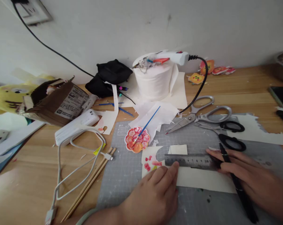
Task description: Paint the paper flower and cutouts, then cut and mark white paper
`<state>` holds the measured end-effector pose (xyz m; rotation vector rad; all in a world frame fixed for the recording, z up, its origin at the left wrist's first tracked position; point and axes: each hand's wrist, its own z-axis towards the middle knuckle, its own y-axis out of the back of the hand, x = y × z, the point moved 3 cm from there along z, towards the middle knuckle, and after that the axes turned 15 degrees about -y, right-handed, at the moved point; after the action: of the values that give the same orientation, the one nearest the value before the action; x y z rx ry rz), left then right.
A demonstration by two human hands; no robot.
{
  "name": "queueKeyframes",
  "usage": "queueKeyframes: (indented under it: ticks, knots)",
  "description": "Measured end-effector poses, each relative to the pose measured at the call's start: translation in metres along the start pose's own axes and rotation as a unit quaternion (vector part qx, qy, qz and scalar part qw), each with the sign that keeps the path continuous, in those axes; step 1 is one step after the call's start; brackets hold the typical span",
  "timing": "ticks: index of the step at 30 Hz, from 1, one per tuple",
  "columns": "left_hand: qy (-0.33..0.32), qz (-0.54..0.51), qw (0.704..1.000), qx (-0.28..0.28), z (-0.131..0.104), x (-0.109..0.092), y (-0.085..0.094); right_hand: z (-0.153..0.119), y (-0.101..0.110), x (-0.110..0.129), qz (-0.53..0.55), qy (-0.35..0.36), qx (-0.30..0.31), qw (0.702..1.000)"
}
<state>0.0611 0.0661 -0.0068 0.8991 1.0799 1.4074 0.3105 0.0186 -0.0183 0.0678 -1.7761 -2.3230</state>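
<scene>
A metal ruler (190, 161) lies across a cream paper piece (202, 179), whose left part has a round cut-out and red and yellow paint marks. My left hand (154, 193), fingers curled together, presses the ruler's lower edge near its low numbers. At the ruler's other end is my right hand (251, 175), closed around a black pen (237, 184) that slants across it. The right thumb and index finger reach the ruler's end, partly hiding it. Left of the paper sits a painted flower cut-out (137, 139) with a blue-handled brush (147, 123) lying over it.
Beneath the paper is a grey cutting mat (122, 175). Large metal scissors (190, 118) and black-handled scissors (233, 126) lie behind my right hand. A white roll (153, 82) carries a corded white tool (176, 57). Leftward are a cable (59, 172), wooden sticks (90, 184) and a cardboard box (59, 103).
</scene>
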Motion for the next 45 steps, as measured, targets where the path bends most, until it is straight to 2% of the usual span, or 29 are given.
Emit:
queueKeyframes:
  ticks: [5,12,21,27,31,38,45]
  knots:
    - [0.008,0.005,1.000,0.015,0.002,-0.002,0.001,0.003,0.004,0.004,0.004,0.015,-0.010,1.000]
    - [0.003,0.020,1.000,0.015,0.006,-0.004,0.003,-0.001,0.001,0.007,-0.004,-0.001,-0.019,1.000]
    - [0.026,-0.003,0.999,0.034,0.004,-0.005,0.001,0.000,0.010,0.018,-0.027,0.042,-0.053,0.997]
    - [0.031,-0.011,0.999,0.040,0.003,-0.006,0.001,0.004,0.024,0.012,-0.010,-0.011,-0.042,0.999]
    - [0.029,-0.005,0.998,0.047,0.004,-0.006,0.001,0.007,0.029,0.012,0.017,-0.022,-0.041,0.999]
    - [0.025,0.001,0.998,0.058,0.004,-0.006,0.001,0.009,0.020,0.031,0.070,-0.082,-0.019,0.994]
    - [0.015,0.018,0.998,0.056,0.004,-0.005,0.001,0.011,0.009,0.039,0.063,-0.102,-0.043,0.992]
